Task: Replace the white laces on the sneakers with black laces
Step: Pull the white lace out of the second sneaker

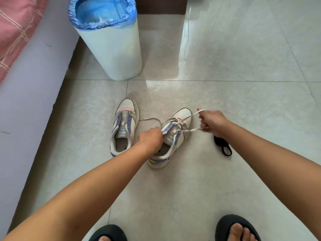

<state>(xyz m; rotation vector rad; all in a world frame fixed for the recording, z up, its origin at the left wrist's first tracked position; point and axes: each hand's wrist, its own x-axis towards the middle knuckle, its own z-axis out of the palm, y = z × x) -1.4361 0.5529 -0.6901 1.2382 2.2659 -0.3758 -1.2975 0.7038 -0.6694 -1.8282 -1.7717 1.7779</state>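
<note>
Right sneaker (pixel 173 134): on the floor (pixel 225 180) at the centre of the view, toe toward 1 o'clock, heel toward 7 o'clock; that toe-to-heel line is its long axis.
White lace (pixel 190 130): partly threaded in the lower eyelets near the toe; two strands run out taut toward 3 o'clock, a slack end trails toward 9 o'clock across the floor.
Left hand (pixel 150 137): fingers curled round the purple eyelet flap at the tongue, apparently pinning the shoe down.
Right hand (pixel 212 121): curled round both taut strands, one looped over a raised finger; it sits just off the shoe's toe side at 3 o'clock.
Left sneaker (pixel 124 126): beside the other at 9 o'clock, toe toward 12, no lace visible in it.
Black laces (pixel 223 145): a bundle on the floor at 4 o'clock from the held shoe, just below the right wrist, not touched.
Key relation: the strands leave the eyelets crosswise to the shoe's long axis, toward the right hand; that hand is the nearer one to both the lace and the black bundle.
Judged step: white lace is being drawn out; pulling farther toward 3 o'clock should free the next crossing, while the left hand resists the shoe sliding.
Bin (pixel 111 49): white, blue liner, at 11 o'clock, well apart.
</note>
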